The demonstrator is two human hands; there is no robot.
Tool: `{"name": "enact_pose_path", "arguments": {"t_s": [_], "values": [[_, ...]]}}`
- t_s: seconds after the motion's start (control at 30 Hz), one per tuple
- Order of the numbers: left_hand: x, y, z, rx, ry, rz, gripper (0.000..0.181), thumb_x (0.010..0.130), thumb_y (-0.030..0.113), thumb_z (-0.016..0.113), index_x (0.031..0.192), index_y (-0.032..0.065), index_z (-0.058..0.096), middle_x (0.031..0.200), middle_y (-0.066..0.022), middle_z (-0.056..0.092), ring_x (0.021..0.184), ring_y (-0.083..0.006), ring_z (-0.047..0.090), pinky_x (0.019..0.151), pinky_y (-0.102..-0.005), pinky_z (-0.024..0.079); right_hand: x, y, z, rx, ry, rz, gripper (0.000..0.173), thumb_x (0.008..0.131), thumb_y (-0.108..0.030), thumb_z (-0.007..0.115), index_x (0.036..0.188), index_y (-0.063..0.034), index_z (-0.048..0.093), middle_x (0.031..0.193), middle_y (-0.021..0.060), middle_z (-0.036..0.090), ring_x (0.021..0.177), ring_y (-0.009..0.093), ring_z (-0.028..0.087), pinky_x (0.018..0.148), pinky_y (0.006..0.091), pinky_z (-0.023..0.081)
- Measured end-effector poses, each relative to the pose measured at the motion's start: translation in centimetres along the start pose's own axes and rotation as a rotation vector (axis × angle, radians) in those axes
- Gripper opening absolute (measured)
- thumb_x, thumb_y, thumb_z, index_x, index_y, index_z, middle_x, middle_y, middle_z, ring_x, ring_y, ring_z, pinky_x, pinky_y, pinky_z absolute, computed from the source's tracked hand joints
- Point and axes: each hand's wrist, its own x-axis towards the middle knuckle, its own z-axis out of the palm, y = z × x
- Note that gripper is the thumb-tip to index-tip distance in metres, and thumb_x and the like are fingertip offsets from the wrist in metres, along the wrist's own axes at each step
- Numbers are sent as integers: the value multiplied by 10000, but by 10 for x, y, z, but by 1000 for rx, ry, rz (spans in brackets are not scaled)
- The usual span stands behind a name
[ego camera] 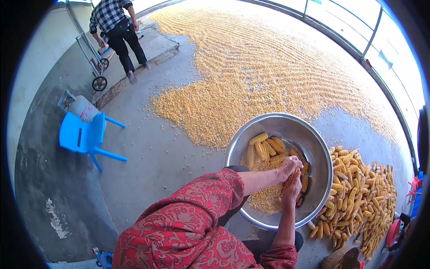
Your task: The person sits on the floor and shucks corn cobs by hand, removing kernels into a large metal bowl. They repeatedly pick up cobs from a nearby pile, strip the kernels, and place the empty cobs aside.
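Observation:
Both of my hands meet over a wide stainless steel basin [237, 138], gripping one corn cob [289, 179] between them. My left hand [289, 166] is on its upper part, and my right hand [293, 187] closes around it from below. The fingers hide much of this cob. Loose yellow kernels [265, 201] cover part of the basin's bottom. Several cobs with kernels on them, such as a yellow cob [259, 138], lie together on the side away from me. Darker cobs [304, 184] rest along the right inner wall.
A large heap of corn cobs [356, 195] is right of the basin. Kernels [242, 90] are spread across the concrete floor beyond. On the left stand a blue plastic chair [84, 132], a gas cylinder [84, 108] and a hand trolley [99, 72]. A person [116, 30] stands near the raised step.

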Motion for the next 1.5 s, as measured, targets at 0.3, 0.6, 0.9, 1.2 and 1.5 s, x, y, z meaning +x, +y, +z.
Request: {"name": "enact_pose_path", "arguments": {"t_s": [0.3, 0.6, 0.9, 1.2, 1.5], "values": [[-14, 0, 9, 133, -87, -41, 310, 852, 329, 543, 813, 24, 588, 769, -98, 600, 699, -170, 565, 666, -324, 475, -5, -20, 4, 100, -45, -69, 442, 982, -416, 382, 1226, -65, 492, 914, 12, 575, 726, 84, 549, 583, 221, 440], [-2, -16, 4, 87, -73, -14, 281, 839, 293, 547, 818, 18, 601, 758, -78, 587, 707, -157, 541, 678, -310, 460, 8, 7, -5, 107, -13, -67, 437, 996, -410, 331, 1179, -65, 528, 901, 15, 579, 602, 84, 536, 488, 211, 417], [-23, 11, 10, 151, -163, -46, 393, 893, 394, 484, 821, 23, 595, 776, -81, 588, 737, -157, 547, 717, -299, 452, -10, -34, 8, 204, -19, 3, 412, 983, -430, 366, 1142, -92, 540, 887, 2, 570, 622, 77, 529, 487, 222, 401], [-9, -14, 4, -82, -102, -85, 323, 859, 334, 490, 806, 29, 582, 716, -72, 568, 646, -166, 541, 610, -317, 456, 3, -2, -1, 103, 23, -22, 429, 970, -457, 380, 1088, -83, 553, 769, -19, 558, 603, 69, 508, 496, 216, 385], [-9, -4, 0, -103, -296, -261, 376, 828, 347, 494, 870, -15, 585, 792, -112, 584, 736, -190, 560, 708, -326, 465, -1, -12, 0, -314, 32, -371, 454, 979, -417, 354, 1145, -29, 522, 1061, 70, 537, 975, 159, 528, 814, 301, 436]]}}
